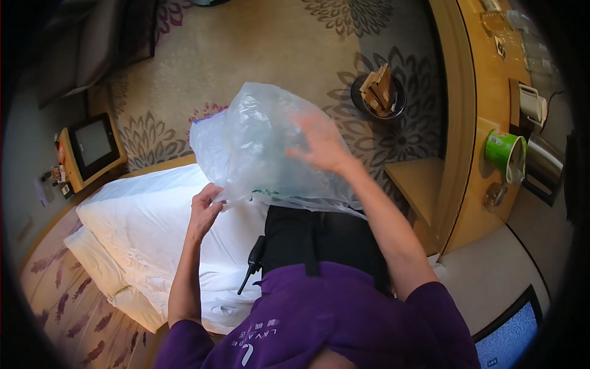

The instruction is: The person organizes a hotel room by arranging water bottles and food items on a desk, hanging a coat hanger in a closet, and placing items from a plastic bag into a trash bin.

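Note:
A large translucent plastic bag [258, 138] hangs puffed out in front of my waist, with a bit of green print near its lower edge. My left hand [207, 207] pinches the bag's edge between thumb and fingers at its left side. My right hand [318, 140] is at the bag's right part with fingers spread. Those fingers look hazy and blurred, and I cannot tell whether they are inside the bag or over it. White plastic with a blue-violet edge [207, 119] shows at the bag's far left; whether it is a separate piece is unclear.
A bed with white bedding [147, 230] lies to the left. A black bin [400, 110] holding folded cardboard stands on the patterned carpet [272, 46]. On the wooden counter [465, 184] at right are a green paper tub [500, 150], a metal kettle [546, 161] and a glass ashtray [495, 194].

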A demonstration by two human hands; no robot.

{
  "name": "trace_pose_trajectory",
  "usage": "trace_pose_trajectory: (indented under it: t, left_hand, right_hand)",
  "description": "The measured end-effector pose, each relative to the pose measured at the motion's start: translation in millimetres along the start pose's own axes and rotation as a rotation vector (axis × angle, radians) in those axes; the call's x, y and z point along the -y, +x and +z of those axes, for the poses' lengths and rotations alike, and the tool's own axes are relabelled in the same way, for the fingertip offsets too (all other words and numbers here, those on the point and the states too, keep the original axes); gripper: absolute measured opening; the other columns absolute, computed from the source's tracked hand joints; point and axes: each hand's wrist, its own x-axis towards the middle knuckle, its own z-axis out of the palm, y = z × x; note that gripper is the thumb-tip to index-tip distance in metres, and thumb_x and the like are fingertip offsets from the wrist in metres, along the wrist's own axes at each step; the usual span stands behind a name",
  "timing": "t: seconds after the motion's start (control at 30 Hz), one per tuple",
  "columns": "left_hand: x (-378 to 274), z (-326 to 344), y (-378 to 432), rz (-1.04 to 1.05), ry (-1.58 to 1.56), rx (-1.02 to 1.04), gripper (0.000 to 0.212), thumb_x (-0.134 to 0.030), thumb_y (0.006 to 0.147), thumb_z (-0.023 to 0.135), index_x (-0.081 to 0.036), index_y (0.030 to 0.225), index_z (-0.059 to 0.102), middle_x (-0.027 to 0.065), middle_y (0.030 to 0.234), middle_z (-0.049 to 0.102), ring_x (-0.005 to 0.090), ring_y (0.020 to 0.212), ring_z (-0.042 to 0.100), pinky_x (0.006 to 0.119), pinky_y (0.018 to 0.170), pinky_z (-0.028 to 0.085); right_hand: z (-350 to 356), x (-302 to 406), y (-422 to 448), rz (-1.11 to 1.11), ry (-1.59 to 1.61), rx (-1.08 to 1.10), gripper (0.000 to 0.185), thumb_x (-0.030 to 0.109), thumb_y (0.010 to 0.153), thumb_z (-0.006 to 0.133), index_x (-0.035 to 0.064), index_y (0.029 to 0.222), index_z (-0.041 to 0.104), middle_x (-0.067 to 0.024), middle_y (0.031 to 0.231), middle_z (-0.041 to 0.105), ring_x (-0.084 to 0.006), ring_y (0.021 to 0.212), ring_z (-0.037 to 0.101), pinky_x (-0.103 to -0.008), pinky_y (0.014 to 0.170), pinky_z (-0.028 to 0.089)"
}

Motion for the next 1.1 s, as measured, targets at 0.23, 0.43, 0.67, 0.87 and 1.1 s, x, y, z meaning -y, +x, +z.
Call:
trace_pose_trajectory:
  t: [0.23,0.43,0.67,0.87,1.1]
  left_hand:
    - [-16,-53,1,-0.057,-0.158,-0.107,0.045,-0.001,0.082,0.072,-0.005,0.127,0.068,-0.0020,0.095,0.055,0.0085,0.090,0.054,0.022,0.084,0.046]
    - [-71,-87,86,0.280,-0.308,-0.512,0.047,-0.015,0.089,0.074,0.000,0.133,0.064,0.0082,0.120,0.066,0.0185,0.106,0.061,0.030,0.095,0.048]
    - [-191,-65,161,0.525,-0.246,-0.305,0.054,-0.014,0.091,0.073,-0.002,0.141,0.060,0.0137,0.131,0.065,0.0226,0.118,0.062,0.038,0.102,0.051]
    - [-257,-3,192,0.710,-0.389,-0.057,0.053,-0.007,0.094,0.068,-0.002,0.145,0.055,0.0147,0.136,0.062,0.0273,0.129,0.060,0.044,0.106,0.052]
    - [-305,32,114,0.774,-0.534,0.146,0.059,-0.007,0.096,0.061,0.002,0.151,0.043,0.0203,0.150,0.047,0.0347,0.137,0.051,0.057,0.114,0.044]
  right_hand:
    - [90,63,-91,0.000,0.044,0.556,0.099,0.053,0.082,0.076,0.0230,0.163,0.027,-0.0183,0.164,0.033,-0.0470,0.149,0.029,-0.0722,0.113,0.026]
    - [128,13,-74,-0.077,-0.016,0.330,0.025,0.009,0.081,0.061,0.0131,0.104,0.070,-0.0100,0.103,0.069,-0.0342,0.111,0.061,-0.0528,0.093,0.047]
    - [42,-3,-52,-0.254,-0.287,0.146,0.011,0.014,0.082,0.060,0.0113,0.074,0.068,-0.0080,0.088,0.066,-0.0308,0.095,0.062,-0.0471,0.087,0.045]
    - [10,8,-38,-0.350,-0.267,0.210,0.012,0.015,0.081,0.061,0.0120,0.072,0.067,-0.0067,0.086,0.065,-0.0291,0.094,0.062,-0.0448,0.086,0.045]
    - [10,31,-18,-0.385,-0.149,-0.071,0.006,0.013,0.080,0.060,0.0117,0.079,0.066,-0.0070,0.087,0.065,-0.0274,0.092,0.062,-0.0396,0.082,0.046]
